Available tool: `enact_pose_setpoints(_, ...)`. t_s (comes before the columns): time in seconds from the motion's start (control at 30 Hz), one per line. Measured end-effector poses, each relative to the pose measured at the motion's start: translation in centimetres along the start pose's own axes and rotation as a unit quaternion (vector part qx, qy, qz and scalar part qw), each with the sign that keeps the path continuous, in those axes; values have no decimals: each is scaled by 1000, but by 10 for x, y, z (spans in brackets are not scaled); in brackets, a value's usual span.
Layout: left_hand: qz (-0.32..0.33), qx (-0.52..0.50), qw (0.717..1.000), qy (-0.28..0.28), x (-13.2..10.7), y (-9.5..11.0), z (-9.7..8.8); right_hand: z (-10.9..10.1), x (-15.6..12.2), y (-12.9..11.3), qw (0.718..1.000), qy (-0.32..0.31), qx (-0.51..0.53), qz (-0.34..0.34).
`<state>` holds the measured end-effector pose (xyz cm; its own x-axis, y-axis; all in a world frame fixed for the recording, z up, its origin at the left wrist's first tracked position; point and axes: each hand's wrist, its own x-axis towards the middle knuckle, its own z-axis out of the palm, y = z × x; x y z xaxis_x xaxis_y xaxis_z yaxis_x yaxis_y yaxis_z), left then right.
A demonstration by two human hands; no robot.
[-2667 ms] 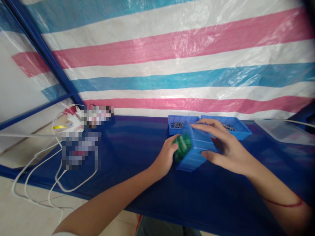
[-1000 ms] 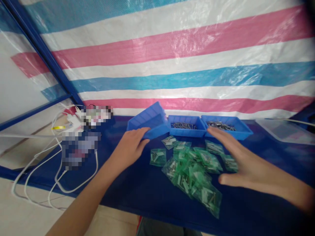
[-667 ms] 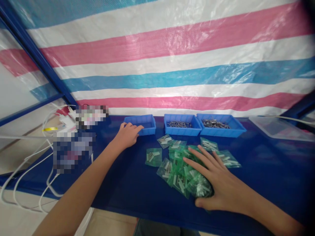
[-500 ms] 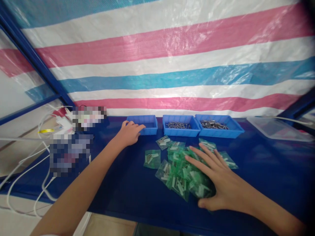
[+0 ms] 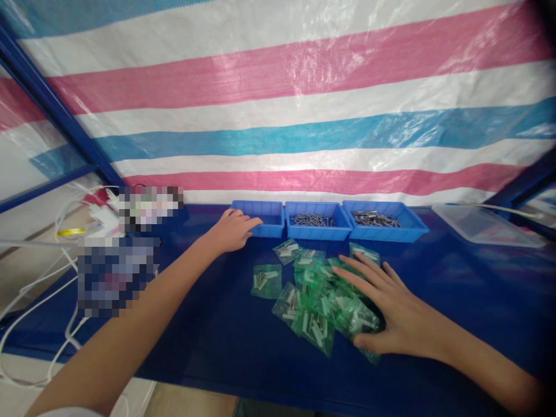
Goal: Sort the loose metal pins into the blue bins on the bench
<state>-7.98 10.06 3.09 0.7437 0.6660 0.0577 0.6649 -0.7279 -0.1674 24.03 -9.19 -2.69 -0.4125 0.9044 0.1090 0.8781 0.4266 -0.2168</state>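
My left hand (image 5: 232,230) is at the left end of a blue plastic bin (image 5: 271,227), fingers curled over its rim. The part of the bin floor that shows is bare. My right hand (image 5: 391,310) is spread, thumb and fingers apart, around the right side of a pile of small green-tinted clear bags (image 5: 319,307). Screws and white plastic pieces show through the bags. A single bag (image 5: 266,281) lies left of the pile, and another bag (image 5: 286,251) is at its upper left. My right palm hides part of the pile.
Two more blue bins, a middle bin (image 5: 319,231) and a right bin (image 5: 391,233), hold loose screws. A clear plastic lid (image 5: 486,226) lies at the back right. White cables (image 5: 37,289) and blurred-out items are on the left. A striped sheet (image 5: 278,92) hangs behind.
The left bin has slid right with my left hand, closing the gap to the middle bin. My right hand has drawn in slightly; the bag beyond its fingers no longer shows there.
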Motion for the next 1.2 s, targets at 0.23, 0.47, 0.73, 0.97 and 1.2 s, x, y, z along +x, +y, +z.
enact_pose_setpoints(0.23,18,-124,983,136,-25,38,-7,2,6,-2,1000,10,-5,-5)
enact_pose_setpoints(0.47,82,-254,963,18,-45,109,20,12,20,-19,999,41,-17,-9)
enact_pose_setpoints(0.73,73,-279,954,86,-46,121,21,16,24,-23,991,130,29,1)
enact_pose_setpoints(0.97,50,-304,945,109,-50,122,16,13,24,-6,947,273,109,129)
enact_pose_setpoints(1.2,49,-293,952,67,-53,132,14,19,26,8,975,184,28,125)
